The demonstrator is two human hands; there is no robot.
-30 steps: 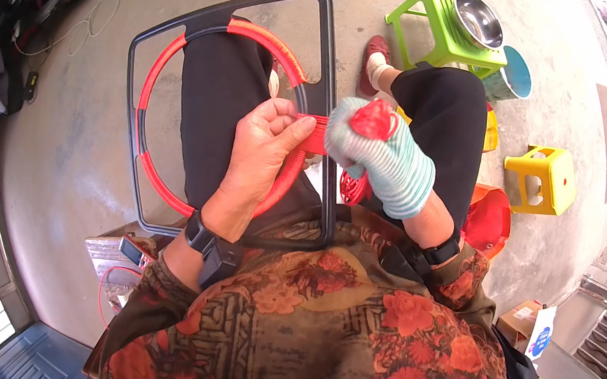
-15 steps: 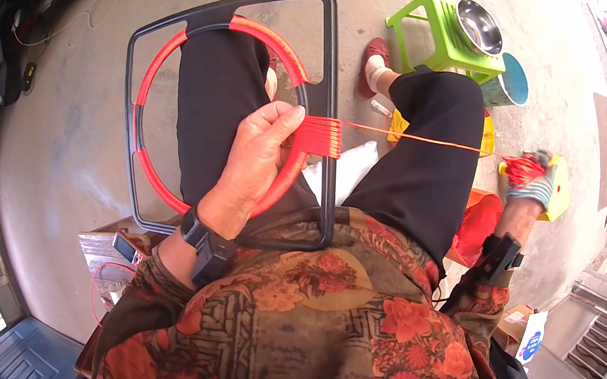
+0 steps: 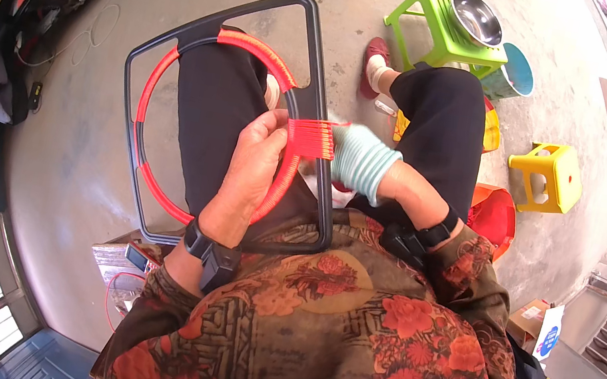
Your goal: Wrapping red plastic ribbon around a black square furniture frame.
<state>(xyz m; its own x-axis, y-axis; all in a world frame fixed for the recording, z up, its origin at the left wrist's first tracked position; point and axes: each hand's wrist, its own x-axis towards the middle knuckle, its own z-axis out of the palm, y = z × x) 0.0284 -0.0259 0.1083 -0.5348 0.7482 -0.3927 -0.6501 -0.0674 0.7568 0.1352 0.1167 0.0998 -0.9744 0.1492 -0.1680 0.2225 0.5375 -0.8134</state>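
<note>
A black rectangular frame [image 3: 322, 103] lies tilted across my lap, with a round ring [image 3: 145, 93] inside it partly wrapped in red-orange cord. My left hand [image 3: 250, 160], bare, is closed on the ring's right side, thumb beside the wrapping. Next to it, a flat band of parallel red cord strands [image 3: 312, 139] spans from the ring to the frame's right bar. My right hand [image 3: 364, 161], in a pale green striped glove, is at that bar. Its fingers are partly hidden and blurred; a bit of red cord shows under the glove.
Ahead stands a green stool [image 3: 447, 40] bearing a metal bowl [image 3: 476, 19], beside a blue bucket [image 3: 512, 74]. A yellow stool [image 3: 565, 180] stands right. A red bag [image 3: 495, 215] sits by my right thigh. Cables [image 3: 100, 32] lie on the floor at left.
My right hand has come in from far right to the frame's right bar, and the long taut cord strand no longer shows. My left hand keeps its hold on the ring.
</note>
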